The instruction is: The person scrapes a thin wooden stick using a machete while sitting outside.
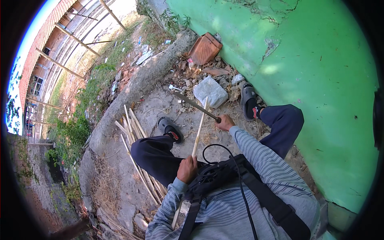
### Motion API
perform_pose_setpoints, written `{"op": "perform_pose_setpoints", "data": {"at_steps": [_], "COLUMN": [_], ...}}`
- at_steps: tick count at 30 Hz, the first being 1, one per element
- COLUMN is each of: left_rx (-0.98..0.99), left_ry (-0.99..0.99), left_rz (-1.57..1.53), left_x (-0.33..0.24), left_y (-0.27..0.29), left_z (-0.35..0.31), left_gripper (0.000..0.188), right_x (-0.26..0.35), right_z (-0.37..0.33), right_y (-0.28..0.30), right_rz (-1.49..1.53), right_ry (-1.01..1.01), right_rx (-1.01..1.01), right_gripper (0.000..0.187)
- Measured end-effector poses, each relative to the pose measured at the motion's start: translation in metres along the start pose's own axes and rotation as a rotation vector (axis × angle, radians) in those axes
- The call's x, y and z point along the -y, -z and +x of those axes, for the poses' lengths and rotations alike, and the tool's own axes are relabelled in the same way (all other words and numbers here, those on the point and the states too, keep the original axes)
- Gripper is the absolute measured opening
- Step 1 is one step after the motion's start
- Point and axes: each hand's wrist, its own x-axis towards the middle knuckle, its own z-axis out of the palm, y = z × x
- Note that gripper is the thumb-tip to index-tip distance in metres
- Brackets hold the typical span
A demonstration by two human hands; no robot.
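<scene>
My left hand is closed round a long pale split stick, probably bamboo, held close to my body. Its far end rests against a whitish stone block on the ground ahead. In my right hand is the dark handle of a long-bladed knife. The blade points away to the left and crosses the stick near the block. Whether the edge touches the stick I cannot tell. Beside my left leg lies a bundle of similar pale strips, partly hidden under the leg.
A green wall with peeling paint rises along the right. Curved roof tiles and rubble lie at its foot. A low rough concrete edge runs along the left, with plants beyond it. A black cable loops in front of my chest.
</scene>
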Motion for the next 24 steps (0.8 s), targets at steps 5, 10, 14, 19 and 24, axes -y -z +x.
{"op": "perform_pose_setpoints", "data": {"at_steps": [5,10,14,19,24], "left_rx": [-0.031,0.039,-0.043,0.037,-0.041], "left_ry": [-0.081,0.035,-0.113,0.143,0.045], "left_rz": [0.074,-0.017,0.148,-0.055,-0.046], "left_x": [0.009,0.000,0.011,-0.014,-0.015], "left_y": [-0.006,0.002,0.000,0.025,0.025], "left_z": [-0.008,-0.016,-0.008,-0.020,-0.011], "left_gripper": [0.020,0.014,0.017,0.022,0.023], "right_x": [0.014,-0.002,0.013,-0.007,0.010], "right_z": [-0.007,0.004,-0.004,0.022,0.012], "right_y": [0.013,0.023,0.005,0.028,0.017], "right_rz": [0.005,-0.007,0.014,-0.036,-0.047], "right_ry": [0.131,-0.051,0.149,-0.064,0.094], "right_rx": [0.073,0.020,0.008,-0.015,0.005], "right_gripper": [0.032,0.030,0.032,0.028,0.028]}}
